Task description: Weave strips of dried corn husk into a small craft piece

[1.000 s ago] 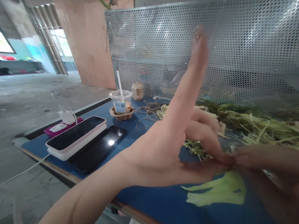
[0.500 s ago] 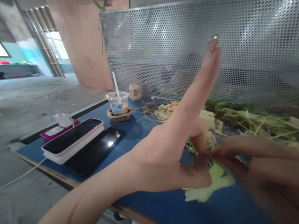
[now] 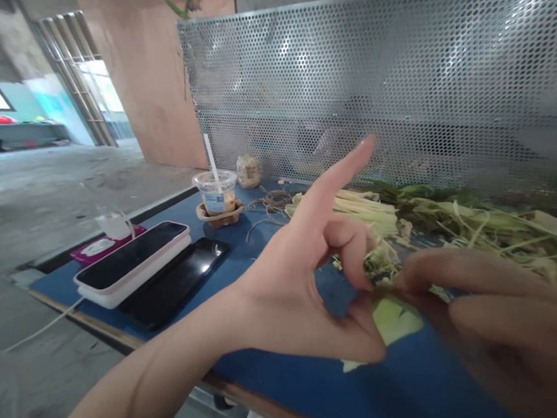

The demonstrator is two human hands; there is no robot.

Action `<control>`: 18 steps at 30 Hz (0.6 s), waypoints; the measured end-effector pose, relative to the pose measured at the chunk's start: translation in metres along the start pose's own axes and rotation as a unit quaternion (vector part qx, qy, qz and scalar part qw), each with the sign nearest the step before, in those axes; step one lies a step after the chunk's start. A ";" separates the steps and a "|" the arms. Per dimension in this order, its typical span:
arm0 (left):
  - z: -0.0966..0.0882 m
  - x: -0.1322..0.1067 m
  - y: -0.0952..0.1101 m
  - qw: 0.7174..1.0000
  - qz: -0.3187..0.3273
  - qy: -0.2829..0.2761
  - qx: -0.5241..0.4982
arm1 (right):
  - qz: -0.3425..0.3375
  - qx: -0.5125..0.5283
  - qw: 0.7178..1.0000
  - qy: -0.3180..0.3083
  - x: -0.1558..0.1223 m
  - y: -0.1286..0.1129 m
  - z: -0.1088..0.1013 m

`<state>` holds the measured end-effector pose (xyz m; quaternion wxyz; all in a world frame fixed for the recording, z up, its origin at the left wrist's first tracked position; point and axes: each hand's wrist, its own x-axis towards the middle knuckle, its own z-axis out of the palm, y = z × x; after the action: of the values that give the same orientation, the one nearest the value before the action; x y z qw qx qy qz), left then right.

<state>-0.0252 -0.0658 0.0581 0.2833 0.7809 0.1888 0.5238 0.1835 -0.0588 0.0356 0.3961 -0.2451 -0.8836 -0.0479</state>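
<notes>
My left hand hovers over the blue table, index finger stretched out and up, thumb and middle finger pinched on the top of a pale green leaf. My right hand, blurred and close to the camera, pinches the same leaf from the right; its fingertips meet those of my left hand. The leaf hangs down toward the table. A heap of green stalks and leaves lies just behind both hands.
Two phones lie at the table's left end beside a pink pack. A plastic cup with a straw, a small jar and loose twine stand farther back. A perforated metal screen backs the table.
My left index finger has tipped down and forward. The leaf has bunched up between the fingertips and now shows shorter. The camera has swung slightly, shifting the table items left.
</notes>
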 end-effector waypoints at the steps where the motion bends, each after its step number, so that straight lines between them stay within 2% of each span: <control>1: 0.000 0.001 0.000 1.000 -0.004 0.003 -0.011 | -0.022 -0.009 1.000 -0.014 -0.003 0.003 -0.002; 5: -0.008 0.005 -0.001 0.999 -0.005 -0.018 -0.027 | -0.040 -0.003 0.999 0.010 -0.007 0.003 -0.002; 8: -0.016 0.009 0.000 0.997 -0.050 -0.053 -0.006 | 0.032 -0.013 0.998 0.053 -0.002 -0.010 0.001; 11: -0.018 0.012 0.001 0.988 -0.076 -0.119 0.056 | -0.005 -0.008 0.998 0.069 0.007 -0.022 0.001; 14: -0.017 0.015 0.000 0.976 -0.040 -0.183 0.110 | -0.035 -0.018 0.996 0.078 0.016 -0.025 -0.001; 18: -0.018 0.017 -0.003 0.963 0.003 -0.227 0.143 | -0.046 -0.034 0.996 0.065 0.022 -0.022 -0.001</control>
<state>-0.0350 -0.0491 0.0739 0.2022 0.9124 0.1898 0.3010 0.1614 -0.0695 0.0541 0.4418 -0.2138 -0.8641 -0.1115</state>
